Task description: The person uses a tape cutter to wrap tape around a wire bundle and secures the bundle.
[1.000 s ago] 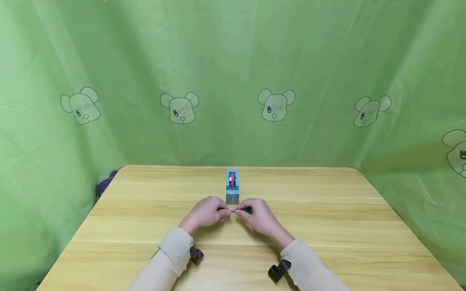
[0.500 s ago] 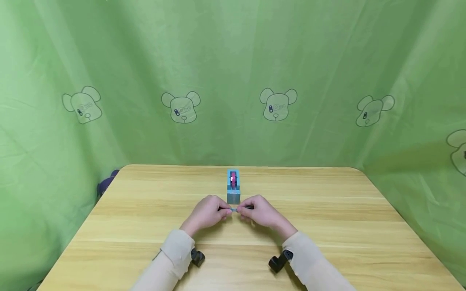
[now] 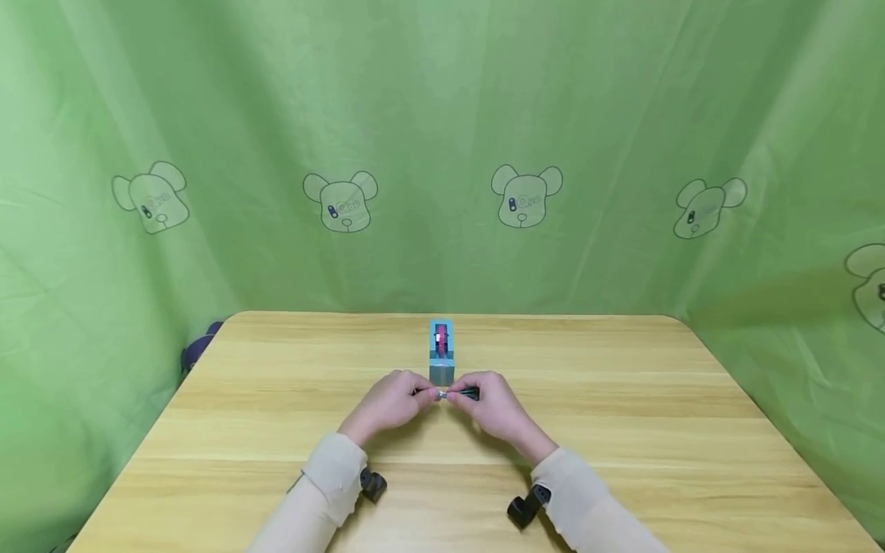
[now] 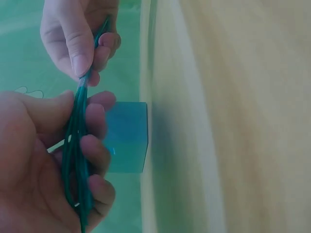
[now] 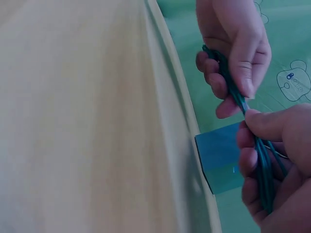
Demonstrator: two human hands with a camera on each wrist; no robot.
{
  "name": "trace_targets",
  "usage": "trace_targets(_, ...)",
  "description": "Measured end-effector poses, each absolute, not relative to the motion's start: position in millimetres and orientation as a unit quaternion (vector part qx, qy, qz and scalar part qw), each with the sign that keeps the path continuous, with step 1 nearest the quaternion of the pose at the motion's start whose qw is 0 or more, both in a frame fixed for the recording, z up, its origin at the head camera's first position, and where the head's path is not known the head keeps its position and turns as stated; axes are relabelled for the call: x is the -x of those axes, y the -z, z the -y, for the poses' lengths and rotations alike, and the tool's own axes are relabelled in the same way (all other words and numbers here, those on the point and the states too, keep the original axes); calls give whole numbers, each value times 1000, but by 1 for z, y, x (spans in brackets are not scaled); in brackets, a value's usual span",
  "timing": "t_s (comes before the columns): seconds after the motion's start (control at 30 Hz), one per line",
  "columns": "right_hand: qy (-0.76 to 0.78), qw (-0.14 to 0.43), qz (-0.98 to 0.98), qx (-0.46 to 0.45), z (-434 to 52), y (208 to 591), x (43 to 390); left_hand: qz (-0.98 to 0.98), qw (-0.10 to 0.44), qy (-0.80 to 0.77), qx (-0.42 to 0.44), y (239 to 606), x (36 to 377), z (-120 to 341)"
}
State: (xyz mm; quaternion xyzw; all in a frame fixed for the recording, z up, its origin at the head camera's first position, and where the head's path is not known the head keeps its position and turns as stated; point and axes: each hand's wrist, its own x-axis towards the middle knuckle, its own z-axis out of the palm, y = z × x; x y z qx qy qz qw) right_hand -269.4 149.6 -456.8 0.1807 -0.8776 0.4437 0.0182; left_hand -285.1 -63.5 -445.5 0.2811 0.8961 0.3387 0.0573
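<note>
A folded bundle of dark green cord [image 4: 83, 201] runs between both hands, gathered at its middle. My left hand [image 3: 389, 401] pinches it near the middle between thumb and index finger, the other fingers curled along its strands. From the other side, my right hand [image 3: 494, 405] grips it in the same way. A pale, shiny band of what looks like clear tape [image 4: 83, 82] wraps the cord between the thumbs. Just beyond the hands stands a blue tape dispenser [image 3: 442, 370] with a pink roll core; the fingertips are close to its front end.
The wood-patterned table [image 3: 228, 430] spreads out on both sides of the hands. Behind it hangs a green curtain [image 3: 429, 246] with bear-head prints. Something purple [image 3: 197, 352] shows past the table's left edge.
The right fingers have shifted slightly on the cord, loosening and then closing in on its middle again. The left hand keeps its hold, and the tape dispenser stays in place.
</note>
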Motion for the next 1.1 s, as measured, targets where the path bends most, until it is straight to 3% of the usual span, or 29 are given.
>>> trace_targets(0.37,-433,79,880,-181,-143,454,264,-923,71,-268,-268,434,288,62)
trace_targets(0.9,-407,56,894,-179,-148,452,270,-914,2,-291,-284,446,288,60)
trace_targets(1.1,-393,8,895,-209,-152,446,276,-914,-13,-288,-285,445,289,60)
